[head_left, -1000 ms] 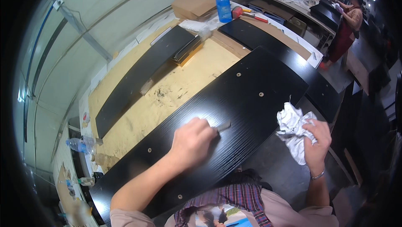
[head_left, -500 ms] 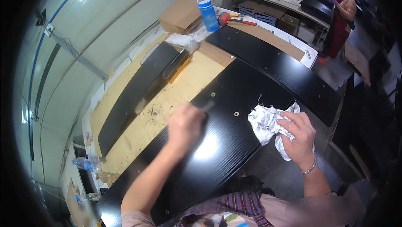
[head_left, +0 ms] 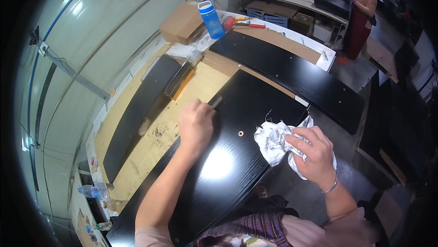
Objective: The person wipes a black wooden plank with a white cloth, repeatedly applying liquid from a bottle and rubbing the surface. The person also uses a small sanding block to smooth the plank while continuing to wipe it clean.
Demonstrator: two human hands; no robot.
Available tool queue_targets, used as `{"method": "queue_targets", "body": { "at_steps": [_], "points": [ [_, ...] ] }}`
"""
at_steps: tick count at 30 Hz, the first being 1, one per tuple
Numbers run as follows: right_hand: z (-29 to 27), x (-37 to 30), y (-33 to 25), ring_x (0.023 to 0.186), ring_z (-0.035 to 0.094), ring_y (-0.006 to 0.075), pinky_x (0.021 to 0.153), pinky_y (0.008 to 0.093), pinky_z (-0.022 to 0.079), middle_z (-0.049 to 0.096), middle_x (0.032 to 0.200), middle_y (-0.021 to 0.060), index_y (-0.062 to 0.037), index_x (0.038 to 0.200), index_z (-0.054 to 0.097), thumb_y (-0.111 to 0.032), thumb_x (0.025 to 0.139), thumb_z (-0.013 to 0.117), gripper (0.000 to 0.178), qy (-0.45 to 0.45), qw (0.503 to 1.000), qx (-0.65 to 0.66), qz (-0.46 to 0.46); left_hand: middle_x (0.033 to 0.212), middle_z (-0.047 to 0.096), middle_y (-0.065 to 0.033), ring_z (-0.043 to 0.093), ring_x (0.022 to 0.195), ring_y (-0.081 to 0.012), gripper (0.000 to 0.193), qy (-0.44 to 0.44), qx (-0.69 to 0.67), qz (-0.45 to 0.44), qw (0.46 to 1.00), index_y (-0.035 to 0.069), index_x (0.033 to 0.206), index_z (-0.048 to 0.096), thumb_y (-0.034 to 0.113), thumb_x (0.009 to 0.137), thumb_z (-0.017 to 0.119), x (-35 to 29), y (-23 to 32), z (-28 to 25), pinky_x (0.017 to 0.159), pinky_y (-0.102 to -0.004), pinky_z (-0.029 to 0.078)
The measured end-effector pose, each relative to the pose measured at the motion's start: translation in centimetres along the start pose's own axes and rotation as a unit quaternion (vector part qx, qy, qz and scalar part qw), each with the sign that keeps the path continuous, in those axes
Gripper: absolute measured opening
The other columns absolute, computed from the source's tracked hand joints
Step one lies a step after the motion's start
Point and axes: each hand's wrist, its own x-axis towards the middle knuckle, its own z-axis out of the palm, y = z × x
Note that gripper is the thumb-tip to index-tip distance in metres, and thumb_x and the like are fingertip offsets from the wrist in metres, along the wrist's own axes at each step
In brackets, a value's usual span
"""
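Note:
A long black board (head_left: 246,96) with a wood-grain surface lies before me. Over its left edge is my left hand (head_left: 196,121), closed round a short grey stick-like thing (head_left: 217,101). The tip of that thing points toward the board; its kind, and whether it touches, I cannot make out. A crumpled white cloth (head_left: 272,142) is bunched in my right hand (head_left: 315,152), at the board's right edge. Part of the cloth lies over that edge, and the rest hangs beyond it. Between my hands a small round brass-coloured fitting (head_left: 241,133) sits in the board.
A second black board (head_left: 292,71) lies beyond the first. A curved dark board (head_left: 141,110) stands to the left on the yellowish tabletop (head_left: 200,83). Farther back are a blue bottle (head_left: 211,21), a red-headed mallet (head_left: 229,22) and a cardboard box (head_left: 182,23). Another person (head_left: 360,14) works at a far table.
The black board has shifted and turned slightly in view, uncovering a pale strip near its far right corner. My left hand has moved a little up. The cloth stays in my right hand.

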Motion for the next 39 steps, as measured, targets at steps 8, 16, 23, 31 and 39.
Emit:
{"method": "queue_targets", "body": {
  "at_steps": [8,16,23,31,39],
  "points": [
    [0.0,-0.2,0.5,0.092,0.064,0.0283,0.077,0.0409,0.054,0.071,0.107,0.0054,-0.0105,0.102,0.078,0.002,0.068,0.069,0.037,0.016,1.000,0.010,-0.003,0.080,0.062,-0.0131,0.064,0.076,-0.0313,0.007,-0.018,0.001,0.056,0.998,0.000,0.082,0.071,-0.001,0.077,0.076,-2.0,0.4,-1.3,0.067,-0.0406,0.051],
    [-3.7,0.1,3.5,0.104,0.066,0.0353,0.096,0.0400,0.050,0.069,0.111,0.0191,0.0024,0.104,0.072,0.008,0.072,0.056,0.036,0.110,0.992,0.006,0.059,0.076,0.060,-0.0072,0.058,0.067,-0.0161,0.007,0.023,-0.114,-0.188,0.975,0.001,0.088,0.068,-0.005,0.086,0.073,-13.1,-1.5,-16.4,0.062,-0.0290,0.046],
    [-1.7,2.8,1.3,0.111,0.061,0.0281,0.105,0.0355,0.041,0.063,0.117,0.0159,0.0069,0.119,0.066,0.010,0.081,0.050,0.041,0.041,0.995,0.089,-0.019,0.078,0.056,0.0041,0.047,0.062,-0.0032,0.004,0.334,-0.114,-0.358,0.864,0.003,0.099,0.063,0.006,0.100,0.066,-29.1,-1.2,-31.6,0.055,-0.0192,0.036],
    [2.5,7.5,-8.2,0.118,0.058,0.0210,0.108,0.0340,0.039,0.063,0.125,0.0112,0.0045,0.127,0.063,-0.009,0.106,0.053,0.027,-0.045,0.978,0.193,-0.065,0.083,0.058,0.0032,0.049,0.070,-0.0026,0.009,0.663,0.101,-0.345,0.656,0.003,0.102,0.062,0.011,0.104,0.060,-54.4,1.6,-45.2,0.060,-0.0196,0.036],
    [8.2,6.2,-31.6,0.111,0.061,0.0247,0.103,0.0341,0.042,0.066,0.116,0.0152,0.0073,0.121,0.067,-0.012,0.101,0.058,0.029,-0.174,0.927,0.231,-0.239,0.084,0.070,-0.0098,0.065,0.079,-0.0171,0.008,0.450,0.196,-0.604,0.628,0.001,0.097,0.069,0.005,0.092,0.065,-79.5,-9.6,-37.7,0.072,-0.0320,0.051]
  ]
}}
